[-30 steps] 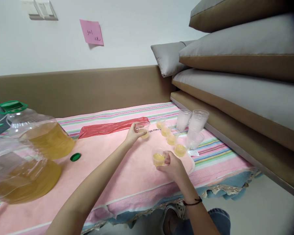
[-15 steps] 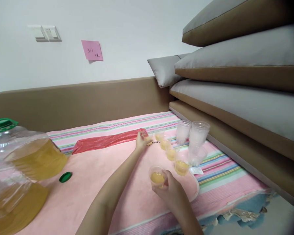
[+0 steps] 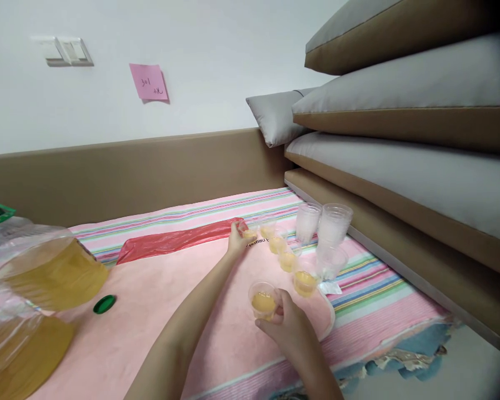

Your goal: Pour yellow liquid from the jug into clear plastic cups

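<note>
A clear plastic cup (image 3: 263, 303) of yellow liquid is in my right hand (image 3: 286, 321), the thumb and fingers around its right side. Stretched toward the back, my left hand (image 3: 236, 240) has its fingers around another clear cup (image 3: 249, 234), also with yellow liquid in it. From beside that cup a row of filled cups curves toward me, including a far one (image 3: 268, 229), a middle one (image 3: 288, 261) and the nearest (image 3: 304, 283). They stand on a pink cloth (image 3: 158, 303).
Stacks of nested clear cups (image 3: 335, 225) stand at the right, with a cup (image 3: 333, 261) in front. Large jugs of yellow liquid (image 3: 54, 275) and a green cap (image 3: 104, 304) are at the left. Red plastic (image 3: 179, 240) lies behind. Stacked cushions (image 3: 400, 166) border the right side.
The view has shifted slightly, so most things sit a little further left. Both hands keep hold of their cups, with hardly any movement relative to the cloth.
</note>
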Tool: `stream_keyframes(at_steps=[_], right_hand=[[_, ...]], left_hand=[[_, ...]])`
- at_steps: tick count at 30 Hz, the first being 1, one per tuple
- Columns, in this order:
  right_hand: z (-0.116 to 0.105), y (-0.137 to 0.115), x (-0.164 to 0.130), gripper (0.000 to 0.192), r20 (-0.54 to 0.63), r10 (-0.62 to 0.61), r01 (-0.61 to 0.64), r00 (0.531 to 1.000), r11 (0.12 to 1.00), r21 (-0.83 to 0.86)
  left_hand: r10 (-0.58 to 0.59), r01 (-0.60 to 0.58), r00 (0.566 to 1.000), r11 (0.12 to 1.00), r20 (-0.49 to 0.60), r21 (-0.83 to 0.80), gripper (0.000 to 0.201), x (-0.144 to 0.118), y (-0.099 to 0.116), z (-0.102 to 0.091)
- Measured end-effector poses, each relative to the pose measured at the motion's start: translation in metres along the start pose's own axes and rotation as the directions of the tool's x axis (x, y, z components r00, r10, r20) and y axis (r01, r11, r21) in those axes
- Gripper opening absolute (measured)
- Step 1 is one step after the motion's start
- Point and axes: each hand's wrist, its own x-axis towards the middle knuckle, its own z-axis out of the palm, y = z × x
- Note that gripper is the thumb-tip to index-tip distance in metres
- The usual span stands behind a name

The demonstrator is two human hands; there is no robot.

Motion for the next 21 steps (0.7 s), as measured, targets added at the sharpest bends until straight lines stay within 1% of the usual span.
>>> stream_keyframes(at_steps=[2, 4, 6, 7, 8, 10, 12, 14, 15, 17, 19, 21], right_hand=[[-0.001, 0.001, 0.001, 0.047, 0.003, 0.0, 0.0, 1.0, 1.0, 0.025], [-0.002, 0.002, 0.002, 0.046, 0.001, -0.008, 0.008, 1.0, 0.999, 0.033], [-0.002, 0.004, 0.004, 0.047, -0.001, -0.015, 0.015, 1.0, 0.999, 0.035], [-0.002, 0.005, 0.004, 0.047, 0.0, -0.02, 0.02, 1.0, 0.999, 0.037], [-0.002, 0.006, 0.005, 0.048, 0.002, -0.026, 0.026, 1.0, 0.999, 0.04], [-0.003, 0.01, 0.006, 0.048, 0.001, -0.041, 0.041, 0.999, 0.998, 0.046], [-0.003, 0.012, 0.008, 0.044, -0.002, -0.056, 0.056, 0.998, 0.997, 0.051], [-0.004, 0.014, 0.009, 0.04, 0.002, -0.073, 0.072, 0.997, 0.996, 0.058], [-0.004, 0.015, 0.01, 0.038, 0.006, -0.081, 0.081, 0.997, 0.995, 0.063], [-0.006, 0.015, 0.011, 0.036, 0.008, -0.091, 0.09, 0.996, 0.994, 0.068], [-0.007, 0.016, 0.011, 0.035, -0.002, -0.092, 0.092, 0.996, 0.993, 0.069], [-0.008, 0.016, 0.012, 0.033, -0.015, -0.098, 0.099, 0.995, 0.993, 0.069]], left_hand=[[-0.001, 0.001, 1.0, 1.0, -0.01, -0.01, 0.04, -0.005, 0.004, -0.004], [0.003, -0.004, 1.0, 1.0, -0.027, -0.022, 0.044, -0.016, 0.009, -0.013], [0.016, -0.017, 1.0, 0.999, -0.022, -0.037, 0.049, -0.037, 0.013, -0.028], [0.027, -0.027, 1.0, 0.998, -0.002, -0.048, 0.049, -0.052, 0.014, -0.038], [0.038, -0.036, 0.999, 0.998, 0.036, -0.06, 0.044, -0.068, 0.015, -0.048], [0.053, -0.042, 0.987, 0.996, 0.149, -0.081, 0.037, -0.105, 0.018, -0.069], [0.055, -0.032, 0.958, 0.996, 0.282, -0.086, 0.041, -0.141, 0.022, -0.087], [0.047, -0.025, 0.932, 0.997, 0.36, -0.067, 0.05, -0.17, 0.027, -0.096], [0.043, -0.023, 0.923, 0.998, 0.383, -0.057, 0.056, -0.181, 0.03, -0.097], [0.052, -0.039, 0.911, 0.998, 0.408, -0.041, 0.07, -0.195, 0.035, -0.092], [0.082, -0.072, 0.908, 0.997, 0.411, -0.04, 0.083, -0.202, 0.037, -0.082], [0.105, -0.089, 0.918, 0.994, 0.383, -0.061, 0.09, -0.205, 0.037, -0.069]])
